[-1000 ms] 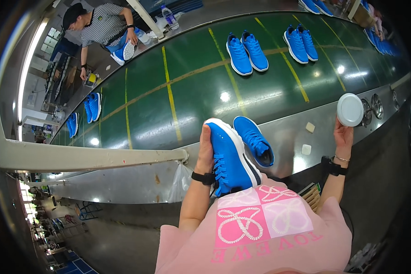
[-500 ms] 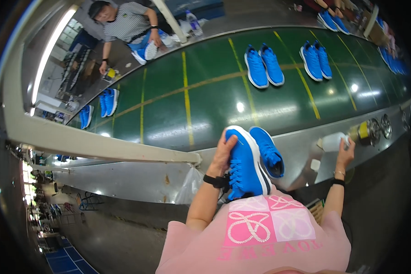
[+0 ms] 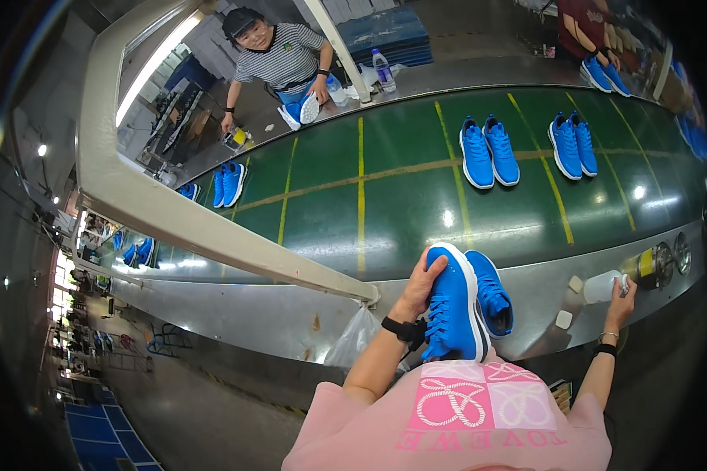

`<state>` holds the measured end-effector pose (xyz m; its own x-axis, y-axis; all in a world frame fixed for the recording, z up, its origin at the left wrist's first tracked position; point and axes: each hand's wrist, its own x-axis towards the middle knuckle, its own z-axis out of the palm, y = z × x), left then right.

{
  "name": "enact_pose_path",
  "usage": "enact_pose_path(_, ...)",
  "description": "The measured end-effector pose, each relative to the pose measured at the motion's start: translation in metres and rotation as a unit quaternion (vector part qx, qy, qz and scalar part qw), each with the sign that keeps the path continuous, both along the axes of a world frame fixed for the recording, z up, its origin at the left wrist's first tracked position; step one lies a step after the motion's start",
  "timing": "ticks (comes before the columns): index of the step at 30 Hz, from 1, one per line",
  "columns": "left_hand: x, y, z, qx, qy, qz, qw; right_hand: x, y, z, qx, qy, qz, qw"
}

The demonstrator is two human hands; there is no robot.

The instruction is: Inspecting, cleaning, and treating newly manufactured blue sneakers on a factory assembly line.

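My left hand [image 3: 423, 290] is closed round the toe end of a blue sneaker [image 3: 452, 314] with a white sole, its laces turned to the left and its heel close to my shirt. Just right of it, and partly behind its sole, is a second blue sneaker [image 3: 491, 292] with its opening toward me. Out to the right, my right hand [image 3: 621, 302] has its fingers round the top end of a white plastic container [image 3: 602, 287] on the metal ledge. Whether those fingers hold a lid there is too small to make out.
A green belt [image 3: 401, 212] with yellow lines carries several pairs of blue sneakers [image 3: 489, 153]. A metal can [image 3: 644, 267] with a yellow band stands beyond the container. A beige frame bar [image 3: 291, 263] crosses at left. Across the belt, a person [image 3: 279, 59] holds a sneaker.
The whole view has shifted, so everything sits lower and farther right in the picture. Both my hands keep their grips. The person across the belt has raised their head.
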<state>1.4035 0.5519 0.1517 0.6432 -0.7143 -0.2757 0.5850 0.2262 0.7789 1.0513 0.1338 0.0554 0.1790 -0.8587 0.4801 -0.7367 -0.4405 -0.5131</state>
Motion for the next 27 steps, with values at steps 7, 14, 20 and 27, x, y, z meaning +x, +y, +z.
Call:
enact_pose_path(7,0.004,-0.008,0.004,0.006,-0.008,-0.004,1.0,0.01,0.001,0.015,0.001,0.045,0.058,0.997)
enact_pose_path(14,0.007,-0.01,-0.013,0.005,-0.029,0.008,1.0,-0.003,0.003,0.013,-0.011,-0.004,0.121,0.993)
enact_pose_path(20,0.015,-0.011,-0.007,0.008,-0.013,0.011,1.0,-0.013,-0.01,0.021,-0.008,0.028,0.152,0.988)
enact_pose_path(27,0.02,-0.011,-0.012,-0.005,-0.027,0.011,1.0,-0.018,-0.019,0.033,0.019,0.041,0.122,0.991)
